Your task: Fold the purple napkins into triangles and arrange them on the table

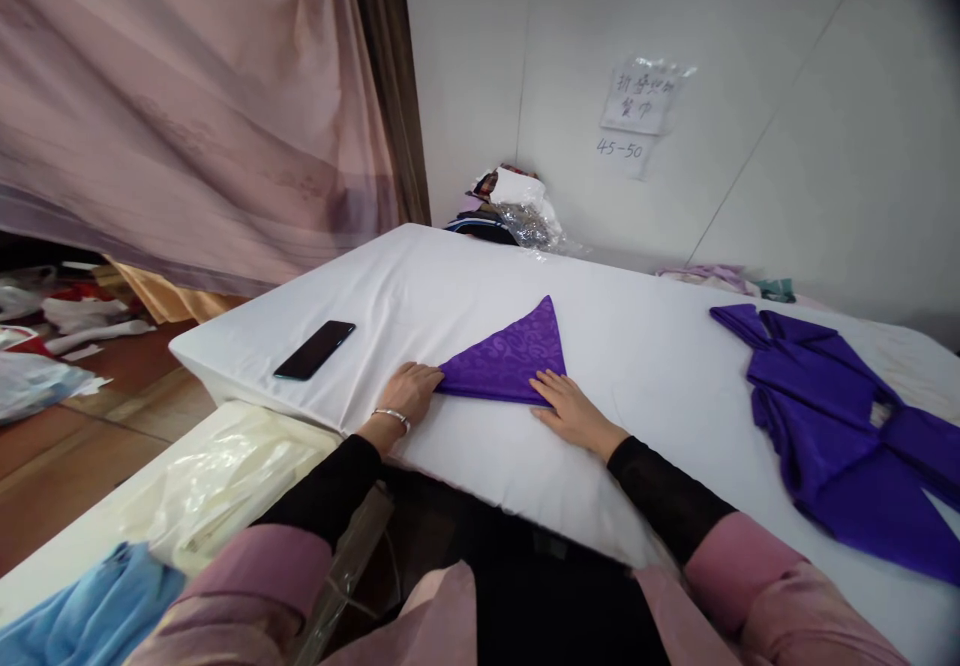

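A purple patterned napkin (511,358) lies folded into a triangle on the white table (645,346), its tip pointing away from me. My left hand (407,391) rests at the napkin's left corner, fingers curled onto the fabric edge; a bracelet sits on that wrist. My right hand (564,404) lies flat with fingers stretched on the napkin's near right corner, pressing it down.
A black phone (315,349) lies on the table to the left. A heap of purple cloths (832,406) covers the table's right side. Bags and wrapped items (517,208) sit at the far wall. A lower surface at left holds plastic-wrapped cloth (217,476) and blue fabric (90,606).
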Demonstrator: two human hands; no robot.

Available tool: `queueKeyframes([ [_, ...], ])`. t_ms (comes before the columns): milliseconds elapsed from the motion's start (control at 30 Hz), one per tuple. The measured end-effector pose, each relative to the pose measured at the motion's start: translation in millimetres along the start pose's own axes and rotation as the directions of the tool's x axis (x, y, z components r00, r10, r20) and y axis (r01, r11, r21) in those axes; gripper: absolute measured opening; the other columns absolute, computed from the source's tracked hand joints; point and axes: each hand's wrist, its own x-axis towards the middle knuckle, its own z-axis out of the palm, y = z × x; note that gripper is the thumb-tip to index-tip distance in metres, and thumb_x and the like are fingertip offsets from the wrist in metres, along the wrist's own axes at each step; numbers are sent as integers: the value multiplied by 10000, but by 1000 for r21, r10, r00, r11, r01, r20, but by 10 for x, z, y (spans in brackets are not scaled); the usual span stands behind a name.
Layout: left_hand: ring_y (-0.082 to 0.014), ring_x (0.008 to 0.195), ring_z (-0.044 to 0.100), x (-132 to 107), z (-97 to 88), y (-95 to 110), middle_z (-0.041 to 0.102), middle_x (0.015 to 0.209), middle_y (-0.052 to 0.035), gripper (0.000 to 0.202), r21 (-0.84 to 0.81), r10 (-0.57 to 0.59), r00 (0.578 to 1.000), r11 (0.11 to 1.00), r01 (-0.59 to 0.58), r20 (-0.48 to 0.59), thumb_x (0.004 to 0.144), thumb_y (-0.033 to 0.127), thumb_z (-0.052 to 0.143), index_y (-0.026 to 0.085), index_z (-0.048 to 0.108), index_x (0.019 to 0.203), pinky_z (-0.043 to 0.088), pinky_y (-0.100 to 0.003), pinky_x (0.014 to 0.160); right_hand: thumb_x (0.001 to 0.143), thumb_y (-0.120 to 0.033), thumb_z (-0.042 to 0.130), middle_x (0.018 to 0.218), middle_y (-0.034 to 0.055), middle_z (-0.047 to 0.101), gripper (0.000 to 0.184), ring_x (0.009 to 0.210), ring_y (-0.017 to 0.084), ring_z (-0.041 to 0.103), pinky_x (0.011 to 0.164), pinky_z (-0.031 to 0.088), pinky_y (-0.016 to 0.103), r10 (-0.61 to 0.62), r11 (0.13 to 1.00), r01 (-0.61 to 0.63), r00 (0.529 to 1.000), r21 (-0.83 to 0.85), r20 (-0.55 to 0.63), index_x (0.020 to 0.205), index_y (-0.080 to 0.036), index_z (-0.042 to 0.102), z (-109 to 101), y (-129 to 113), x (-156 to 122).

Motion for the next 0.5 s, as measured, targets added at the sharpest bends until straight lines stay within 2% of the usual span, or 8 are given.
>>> queueKeyframes([
  [133, -237, 1038, 610, -40, -2, -21, 666, 1129, -105, 417, -25, 37, 999, 999, -37, 6, 751, 61, 415, 187, 634, 1083, 388, -454, 988, 935, -393, 348, 1459, 123, 339, 514, 1370, 252, 252, 1105, 225, 467, -18, 1000, 18, 998, -3, -54, 1388, -154, 390, 2, 7, -43],
  [233, -229, 1125, 562, -83, 3, -74, 625, 1210, -92, 501, -38, 12, 1000, 999, -11, 10, 733, 59, 420, 189, 563, 1195, 360, -445, 1019, 933, -377, 354, 1456, 125, 344, 492, 1365, 259, 263, 1104, 230, 470, -22, 1000, 21, 998, -15, -54, 1366, -154, 427, 7, 15, -54],
  [367, -227, 1179, 522, -156, -6, -128, 620, 1222, -76, 452, -41, -30, 999, 999, 28, -32, 797, 104, 403, 193, 543, 1217, 339, -435, 1039, 937, -401, 344, 1461, 122, 334, 509, 1368, 262, 256, 1099, 234, 481, -19, 1000, 18, 999, -19, -51, 1386, -166, 396, 7, 16, -57],
  [500, -217, 1170, 529, -171, -24, -44, 622, 1221, -70, 375, -80, 11, 999, 997, -15, -50, 866, 191, 394, 205, 555, 1205, 335, -437, 1045, 953, -375, 316, 1428, 85, 403, 459, 1358, 247, 282, 1102, 229, 477, -71, 996, 65, 992, -56, -103, 1348, -189, 455, -14, -24, -31],
])
